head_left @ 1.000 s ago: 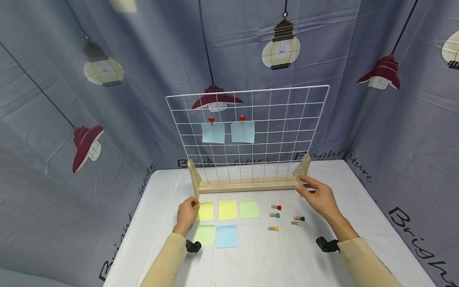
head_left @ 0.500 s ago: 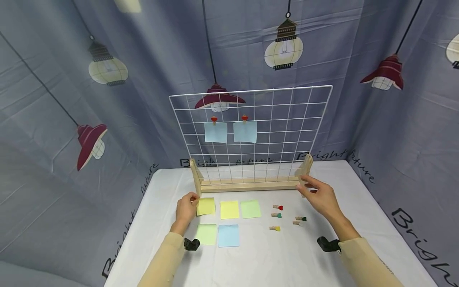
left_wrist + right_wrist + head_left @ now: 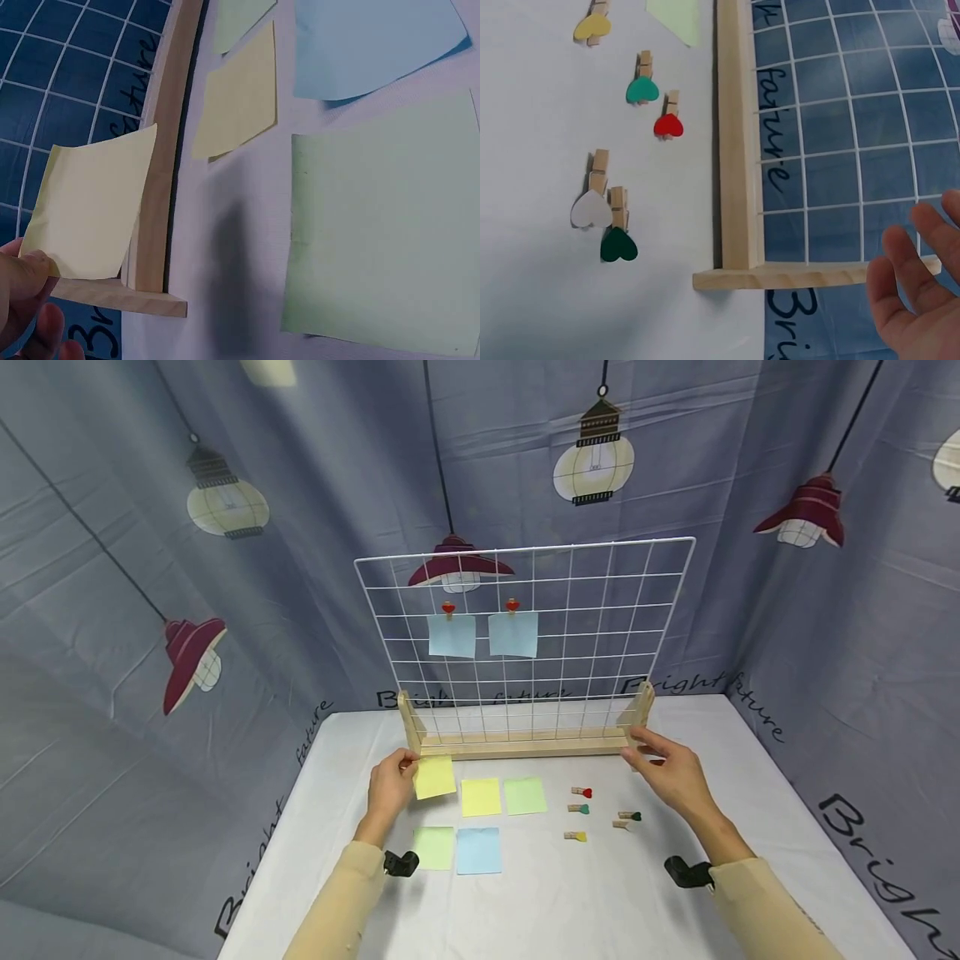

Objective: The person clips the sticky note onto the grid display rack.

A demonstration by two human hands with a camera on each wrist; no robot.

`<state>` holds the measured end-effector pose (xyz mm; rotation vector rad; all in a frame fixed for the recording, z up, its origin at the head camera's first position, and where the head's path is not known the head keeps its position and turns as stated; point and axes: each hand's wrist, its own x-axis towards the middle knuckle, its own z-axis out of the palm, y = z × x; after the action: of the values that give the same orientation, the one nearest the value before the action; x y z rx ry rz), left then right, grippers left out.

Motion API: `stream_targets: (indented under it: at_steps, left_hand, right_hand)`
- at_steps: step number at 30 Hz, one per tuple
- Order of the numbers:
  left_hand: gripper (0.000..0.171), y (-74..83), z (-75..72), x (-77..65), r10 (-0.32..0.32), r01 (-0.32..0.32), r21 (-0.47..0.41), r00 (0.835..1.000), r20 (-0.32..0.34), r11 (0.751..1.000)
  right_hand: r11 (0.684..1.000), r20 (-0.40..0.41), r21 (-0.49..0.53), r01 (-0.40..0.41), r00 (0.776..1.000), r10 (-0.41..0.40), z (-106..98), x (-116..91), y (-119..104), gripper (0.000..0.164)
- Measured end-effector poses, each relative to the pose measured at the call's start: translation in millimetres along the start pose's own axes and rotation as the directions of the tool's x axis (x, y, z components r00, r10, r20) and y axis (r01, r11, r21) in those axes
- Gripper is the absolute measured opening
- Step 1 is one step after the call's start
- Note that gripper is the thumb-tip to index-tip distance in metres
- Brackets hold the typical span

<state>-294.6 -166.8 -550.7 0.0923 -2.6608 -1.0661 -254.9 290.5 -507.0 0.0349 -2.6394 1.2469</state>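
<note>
My left hand [image 3: 388, 789] pinches a yellow sticky note [image 3: 435, 777] by its left corner, off the table and near the stand's left foot. In the left wrist view, thumb and fingers grip the edge of that note [image 3: 94, 206]. My right hand [image 3: 673, 778] is beside the wooden right foot [image 3: 810, 278] of a white wire grid stand, its fingers loosely bent and holding nothing. Whether it touches the foot I cannot tell. On the grid [image 3: 585, 627] two light blue notes, one left [image 3: 452, 637] and one right [image 3: 513, 635], hang from red heart clothespins.
On the white table lie another yellow note [image 3: 480, 797], two green notes, right [image 3: 525, 796] and front [image 3: 433, 848], and a blue note [image 3: 478, 851]. Several small heart clothespins lie to their right, among them a red [image 3: 581, 792] and a yellow one [image 3: 575, 836].
My left hand has lifted the yellow note off the table and moved it up toward the stand. The right hand has stayed nearly still by the right foot.
</note>
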Motion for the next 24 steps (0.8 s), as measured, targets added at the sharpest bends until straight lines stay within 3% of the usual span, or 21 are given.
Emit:
stream_targets:
  at_steps: [11, 24]
  left_hand:
    - [0.016, 29.5, -9.8, 5.6, 0.049, -0.050, -0.071, 0.999, -0.025, 0.996]
    - [0.011, 55.6, -19.6, 10.8, 0.099, -0.105, -0.081, 0.993, -0.067, 0.991]
  right_hand:
    - [1.000, 0.028, -0.019, -0.018, 0.999, 0.018, 6, -5, 18, 0.058]
    - [0.996, 0.082, -0.048, -0.080, 0.993, 0.083, 15, -9, 40, 0.052]
